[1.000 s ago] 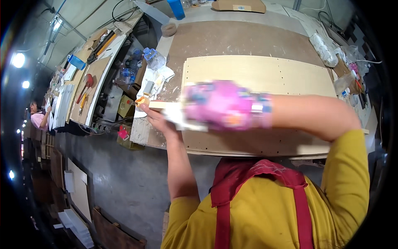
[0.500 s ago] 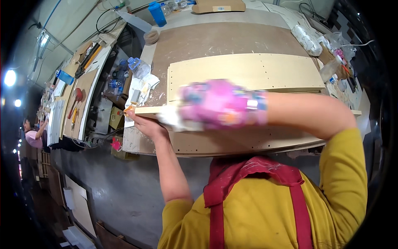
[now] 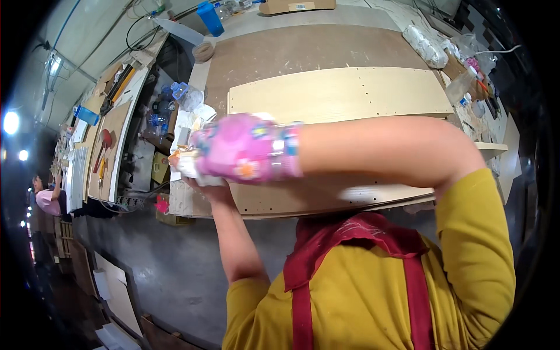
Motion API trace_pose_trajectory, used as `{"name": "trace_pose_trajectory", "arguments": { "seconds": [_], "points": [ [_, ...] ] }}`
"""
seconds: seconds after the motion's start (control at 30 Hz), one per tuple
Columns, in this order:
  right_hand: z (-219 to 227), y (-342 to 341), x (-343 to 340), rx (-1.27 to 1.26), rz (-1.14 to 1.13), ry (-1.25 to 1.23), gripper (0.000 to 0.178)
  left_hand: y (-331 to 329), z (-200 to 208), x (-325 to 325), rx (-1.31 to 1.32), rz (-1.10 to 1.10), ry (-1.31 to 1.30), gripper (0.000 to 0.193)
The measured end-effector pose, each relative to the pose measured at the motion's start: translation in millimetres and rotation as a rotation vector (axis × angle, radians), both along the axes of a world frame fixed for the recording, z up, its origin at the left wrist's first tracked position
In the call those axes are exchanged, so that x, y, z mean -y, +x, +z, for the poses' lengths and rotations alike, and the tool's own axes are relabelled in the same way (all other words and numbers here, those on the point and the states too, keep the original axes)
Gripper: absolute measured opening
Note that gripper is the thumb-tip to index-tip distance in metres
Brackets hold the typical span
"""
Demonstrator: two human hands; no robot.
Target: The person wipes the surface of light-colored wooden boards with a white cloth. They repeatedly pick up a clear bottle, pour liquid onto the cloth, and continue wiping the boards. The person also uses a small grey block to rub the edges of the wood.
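Observation:
My right hand (image 3: 236, 149), in a pink flowered glove and smeared by motion, is closed over a bunched white cloth (image 3: 191, 165). It presses the cloth at the left end of a long, narrow pale board, whose far right end (image 3: 491, 147) sticks out beyond my right arm. Glove and forearm hide most of this board. My left hand (image 3: 205, 188) grips the board's left end from below, its fingers largely covered by the cloth and glove. Behind lies a pale wooden panel (image 3: 326, 93) with small drilled holes; another drilled panel (image 3: 326, 197) lies along the table's front edge.
Left on the table (image 3: 303, 49) stand a clear bottle with a blue cap (image 3: 186, 96) and a roll of tape (image 3: 203, 52). A blue cup (image 3: 210, 18) is at the back. Bottles and wrapped items crowd the right side. Another person (image 3: 48, 201) works at the far left bench.
My right hand has slid the cloth leftward along the board to its left end, covering most of my left hand. The left hand stays at that end.

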State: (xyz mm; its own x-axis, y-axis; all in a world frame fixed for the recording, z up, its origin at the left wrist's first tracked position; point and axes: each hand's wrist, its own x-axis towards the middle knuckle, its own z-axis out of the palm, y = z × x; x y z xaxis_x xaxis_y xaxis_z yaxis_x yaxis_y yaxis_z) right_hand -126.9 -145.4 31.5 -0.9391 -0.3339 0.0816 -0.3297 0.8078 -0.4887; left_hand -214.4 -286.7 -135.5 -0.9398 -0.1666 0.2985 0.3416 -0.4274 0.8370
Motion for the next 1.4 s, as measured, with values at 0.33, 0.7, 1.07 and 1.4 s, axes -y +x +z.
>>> {"name": "trace_pose_trajectory", "arguments": {
  "seconds": [0.33,0.7,1.07,1.4],
  "points": [
    [24,234,-200,-0.218,-0.146,0.522,0.036,17,35,-4,0.242,0.109,0.041,0.050],
    [-46,83,-67,-0.005,-0.124,0.027,0.031,5,10,2,0.235,0.209,-0.033,0.049],
    [-71,56,-11,-0.667,-0.338,0.146,0.021,64,104,-41,-0.756,0.058,-0.800,0.056],
    [-36,251,-197,-0.482,-0.422,0.481,0.022,56,84,-49,-1.023,0.155,-1.259,0.050]
  ]
}}
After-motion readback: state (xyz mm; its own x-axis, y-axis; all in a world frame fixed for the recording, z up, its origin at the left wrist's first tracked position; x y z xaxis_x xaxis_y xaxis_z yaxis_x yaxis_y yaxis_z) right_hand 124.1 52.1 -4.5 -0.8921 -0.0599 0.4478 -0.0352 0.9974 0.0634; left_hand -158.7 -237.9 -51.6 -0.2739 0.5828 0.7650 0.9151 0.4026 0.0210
